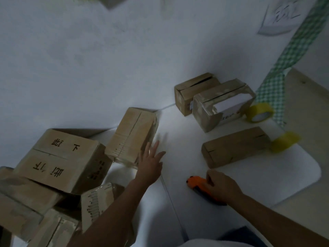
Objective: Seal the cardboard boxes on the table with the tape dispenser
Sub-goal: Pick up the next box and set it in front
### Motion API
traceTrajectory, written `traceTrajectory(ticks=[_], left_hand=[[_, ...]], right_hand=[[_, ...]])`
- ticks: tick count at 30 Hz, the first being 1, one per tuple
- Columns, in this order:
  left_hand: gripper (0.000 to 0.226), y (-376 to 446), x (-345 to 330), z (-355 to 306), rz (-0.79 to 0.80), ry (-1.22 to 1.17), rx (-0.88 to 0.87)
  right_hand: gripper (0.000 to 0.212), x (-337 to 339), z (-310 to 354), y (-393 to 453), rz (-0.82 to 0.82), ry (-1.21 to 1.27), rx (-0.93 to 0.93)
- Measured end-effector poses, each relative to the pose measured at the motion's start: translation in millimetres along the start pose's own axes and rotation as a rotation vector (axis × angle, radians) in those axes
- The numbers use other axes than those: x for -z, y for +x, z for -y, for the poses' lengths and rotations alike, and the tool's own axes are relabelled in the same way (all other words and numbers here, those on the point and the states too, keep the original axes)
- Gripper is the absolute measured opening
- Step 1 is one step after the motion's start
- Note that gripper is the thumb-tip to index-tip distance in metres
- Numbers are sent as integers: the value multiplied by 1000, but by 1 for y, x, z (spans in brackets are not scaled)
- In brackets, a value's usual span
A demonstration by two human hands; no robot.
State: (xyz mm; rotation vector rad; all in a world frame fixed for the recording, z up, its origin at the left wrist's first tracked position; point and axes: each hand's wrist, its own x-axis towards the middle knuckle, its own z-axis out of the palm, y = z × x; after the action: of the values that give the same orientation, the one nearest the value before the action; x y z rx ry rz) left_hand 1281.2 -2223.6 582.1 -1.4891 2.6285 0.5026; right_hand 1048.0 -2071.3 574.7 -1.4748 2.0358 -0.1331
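My right hand (221, 187) grips an orange tape dispenser (195, 183) that lies on the white table (178, 136). My left hand (150, 162) is spread with straight fingers beside the lower right edge of a tall cardboard box (132, 134) that leans at the table's middle. A long flat cardboard box (235, 147) lies just beyond the dispenser. Two more boxes stand at the back: one with a slit top (192, 91), and one with a white label (220, 104).
A stack of several cardboard boxes (58, 161) fills the left side, some taped. Two yellow tape rolls sit at the right: one (260, 113) by the labelled box, one (284, 141) behind the flat box. A green checked strip (277, 77) hangs on the wall.
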Motion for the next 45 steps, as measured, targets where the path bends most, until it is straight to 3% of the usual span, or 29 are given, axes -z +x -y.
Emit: traceTrajectory(ticks=[3,5,10,13,16,18,24,28,31,38,45], left_hand=[[46,-22,-17,-11,69,-44,-6],[45,-36,-24,-14,110,-60,13],[45,-55,-35,-14,95,-235,66],[41,-55,-37,-23,66,-420,106],[39,-43,-36,-45,82,-478,109],[39,-28,-36,-64,95,-487,79],[53,28,-36,-132,83,-426,-68],[83,63,-42,-175,121,-179,-132],[86,78,-49,-189,184,-55,-179],[82,75,-51,-153,196,-77,-239],[85,31,-44,-80,256,-84,-321]], right_hand=[[52,-21,-9,-17,160,-18,-93],[56,-29,-10,-21,178,31,-96],[26,-21,-6,-38,54,83,-47],[30,-3,-15,-49,-82,242,4],[40,26,-25,-51,-228,421,-18],[35,51,-34,-47,-291,492,-68],[31,110,-82,-26,-327,498,-161],[37,134,-111,-13,-314,504,-175],[43,145,-124,-4,-259,490,-158],[56,149,-123,15,-184,354,-65],[61,123,-78,23,-72,281,74]])
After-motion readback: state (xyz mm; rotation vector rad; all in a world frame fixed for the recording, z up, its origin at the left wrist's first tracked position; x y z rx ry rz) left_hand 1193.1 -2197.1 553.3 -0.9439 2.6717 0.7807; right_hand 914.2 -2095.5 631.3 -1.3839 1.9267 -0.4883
